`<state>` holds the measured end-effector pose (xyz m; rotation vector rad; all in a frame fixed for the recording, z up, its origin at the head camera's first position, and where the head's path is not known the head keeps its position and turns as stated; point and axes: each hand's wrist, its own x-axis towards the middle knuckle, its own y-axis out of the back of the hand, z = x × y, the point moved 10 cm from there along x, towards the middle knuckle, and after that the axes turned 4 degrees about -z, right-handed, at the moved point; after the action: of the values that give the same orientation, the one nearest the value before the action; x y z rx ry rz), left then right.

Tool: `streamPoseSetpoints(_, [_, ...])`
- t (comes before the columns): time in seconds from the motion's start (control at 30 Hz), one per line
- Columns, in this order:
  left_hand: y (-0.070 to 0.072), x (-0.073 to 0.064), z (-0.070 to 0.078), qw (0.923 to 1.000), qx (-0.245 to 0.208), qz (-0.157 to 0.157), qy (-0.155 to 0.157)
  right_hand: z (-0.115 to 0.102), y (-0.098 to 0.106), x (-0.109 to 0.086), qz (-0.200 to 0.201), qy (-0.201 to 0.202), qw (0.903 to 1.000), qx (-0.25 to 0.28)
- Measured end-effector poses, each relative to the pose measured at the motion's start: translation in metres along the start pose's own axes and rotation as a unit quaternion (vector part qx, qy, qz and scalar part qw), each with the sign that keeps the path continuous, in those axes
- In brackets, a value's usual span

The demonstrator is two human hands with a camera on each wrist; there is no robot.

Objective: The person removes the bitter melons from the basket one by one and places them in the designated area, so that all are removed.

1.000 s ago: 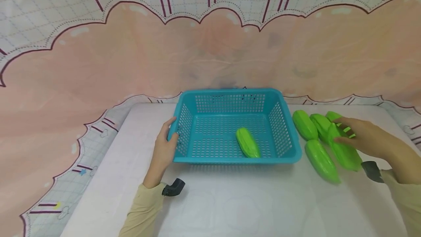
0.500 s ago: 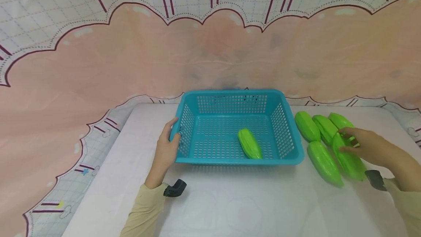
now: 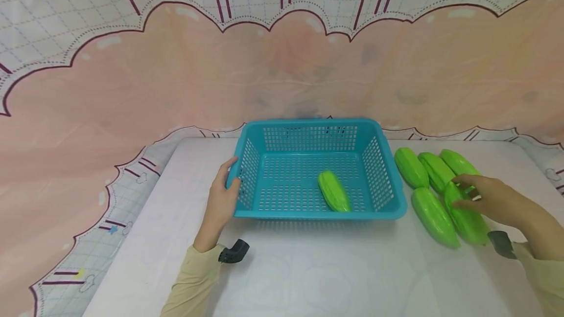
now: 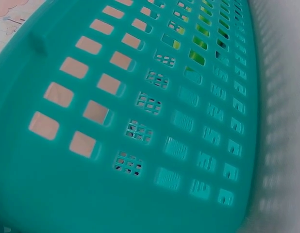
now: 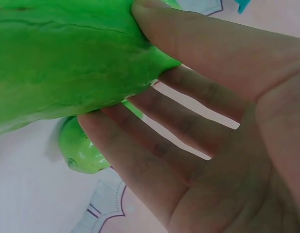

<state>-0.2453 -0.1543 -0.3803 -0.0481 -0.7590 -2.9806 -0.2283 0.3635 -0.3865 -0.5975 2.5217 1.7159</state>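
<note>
My left hand [image 3: 222, 202] grips the left rim of a blue-green plastic basket [image 3: 315, 215]; in the left wrist view only the basket's perforated wall [image 4: 67, 184] shows, not the hand. Inside the basket lies one long, bright green ridged vegetable [image 3: 333, 191]. To the right of the basket, my right hand [image 3: 493, 199] pinches the upper end of a similar green vegetable [image 3: 470, 221]. In the right wrist view the thumb lies on one side of this green vegetable [image 5: 58, 63], with the other fingers on the far side, their tips partly hidden behind it.
Beside the basket's right wall lie several more green vegetables, among them a front one [image 3: 435, 217], a left one [image 3: 411, 168] and a back right one [image 3: 458, 161]. The white table [image 3: 326, 273] ends at a cartoon-patterned cloth [image 3: 282, 77] behind.
My right hand has shifted slightly down and right with the green vegetable, showing more of the one behind. My left hand keeps its grip on the basket, which stays in place.
</note>
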Motion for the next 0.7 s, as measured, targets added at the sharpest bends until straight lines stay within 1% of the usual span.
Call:
streamPoseSetpoints(0.33, [-0.0006, -0.0002, 0.0015, 1.0000, -0.005, -0.005, 0.003, -0.0005, -0.0016, 0.0009, 0.019, 0.008, 0.9998, 0.002])
streamPoseSetpoints(0.47, [-0.0011, 0.0005, 0.0007, 0.9999, -0.012, -0.005, 0.005, 0.0010, -0.0031, 0.0004, 0.014, -0.001, 0.9999, 0.004])
streamPoseSetpoints(0.7, [0.0000, 0.0019, -0.0019, 1.0000, -0.006, 0.001, 0.004, 0.0020, -0.0048, 0.0024, 0.011, -0.002, 0.9999, -0.001])
